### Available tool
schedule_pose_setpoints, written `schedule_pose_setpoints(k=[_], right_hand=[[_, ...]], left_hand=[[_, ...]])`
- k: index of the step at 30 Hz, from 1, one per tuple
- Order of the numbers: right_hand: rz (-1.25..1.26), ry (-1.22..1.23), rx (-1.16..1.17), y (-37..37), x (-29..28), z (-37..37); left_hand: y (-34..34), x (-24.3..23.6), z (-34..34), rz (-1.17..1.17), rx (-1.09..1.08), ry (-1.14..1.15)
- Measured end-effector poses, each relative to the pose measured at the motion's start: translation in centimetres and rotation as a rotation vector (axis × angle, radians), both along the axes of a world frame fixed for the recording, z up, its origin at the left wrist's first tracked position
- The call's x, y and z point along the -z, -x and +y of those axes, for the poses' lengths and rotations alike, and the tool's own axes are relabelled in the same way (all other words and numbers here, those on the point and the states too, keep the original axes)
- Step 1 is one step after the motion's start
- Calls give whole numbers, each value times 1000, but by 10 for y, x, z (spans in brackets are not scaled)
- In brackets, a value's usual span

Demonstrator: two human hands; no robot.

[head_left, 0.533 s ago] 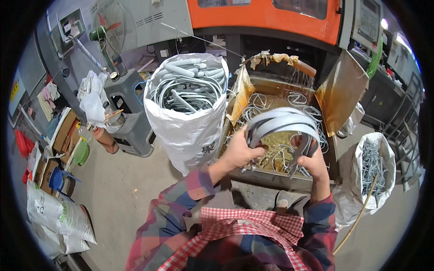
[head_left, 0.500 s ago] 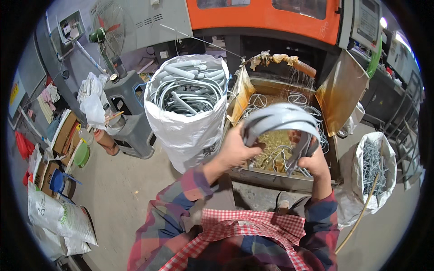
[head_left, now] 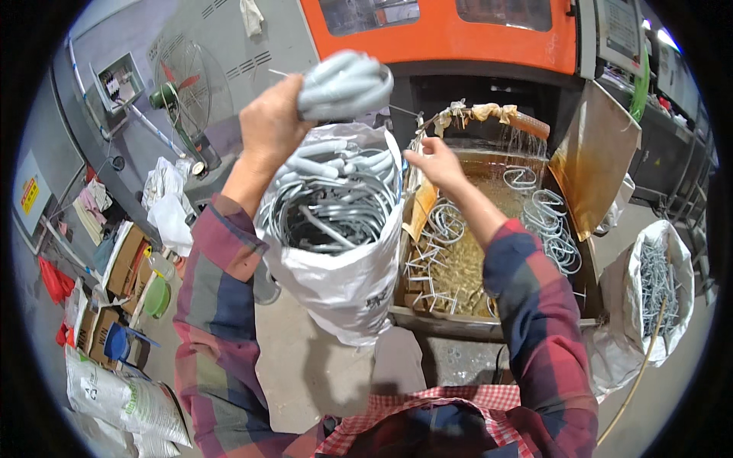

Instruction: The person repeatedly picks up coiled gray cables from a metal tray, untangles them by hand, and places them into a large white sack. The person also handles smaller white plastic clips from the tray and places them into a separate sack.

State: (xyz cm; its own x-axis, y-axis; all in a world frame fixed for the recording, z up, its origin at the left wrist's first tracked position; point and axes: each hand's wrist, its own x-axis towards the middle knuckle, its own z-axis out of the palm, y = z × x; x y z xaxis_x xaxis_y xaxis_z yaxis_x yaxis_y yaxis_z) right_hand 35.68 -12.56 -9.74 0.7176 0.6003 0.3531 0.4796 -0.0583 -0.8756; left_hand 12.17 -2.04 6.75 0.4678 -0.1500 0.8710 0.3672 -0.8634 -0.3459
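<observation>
My left hand (head_left: 272, 120) is raised above the far side of a tall white woven sack (head_left: 336, 278). It is closed on a bundle of grey curved plastic pieces (head_left: 345, 85), seen end on and slightly blurred. Many similar grey looped and rod-like pieces (head_left: 343, 195) fill the sack to near its mouth. Just right of the sack's rim, my right hand (head_left: 439, 164) is in the air with its fingers apart, holding nothing. Below it stands a tank of brownish water (head_left: 477, 263) with pale grey looped pieces (head_left: 553, 221) in it.
Water runs from an orange-brown pipe (head_left: 527, 124) into the tank, before an orange machine (head_left: 443, 34). Another sack of small grey pieces (head_left: 658, 286) stands right, a thin stick (head_left: 641, 374) against it. A fan (head_left: 183, 88) and full sacks (head_left: 126, 401) are on the left.
The bundle, held in both hands over the tank, has moved left and up above the sack in my left hand. My right hand has let go. The view has shifted slightly left.
</observation>
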Motion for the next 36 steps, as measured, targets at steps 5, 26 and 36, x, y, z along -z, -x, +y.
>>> schedule_pose_setpoints(k=[5, 26, 36], right_hand=[[-56, 292, -54, -8, 6, 68], [418, -175, -193, -34, 32, 70], [464, -116, -416, -37, 36, -32]], left_hand=[[-42, 22, 31, 193, -63, -118], [-47, 67, 27, 1013, -49, 384], [-30, 51, 33, 896, 112, 219]])
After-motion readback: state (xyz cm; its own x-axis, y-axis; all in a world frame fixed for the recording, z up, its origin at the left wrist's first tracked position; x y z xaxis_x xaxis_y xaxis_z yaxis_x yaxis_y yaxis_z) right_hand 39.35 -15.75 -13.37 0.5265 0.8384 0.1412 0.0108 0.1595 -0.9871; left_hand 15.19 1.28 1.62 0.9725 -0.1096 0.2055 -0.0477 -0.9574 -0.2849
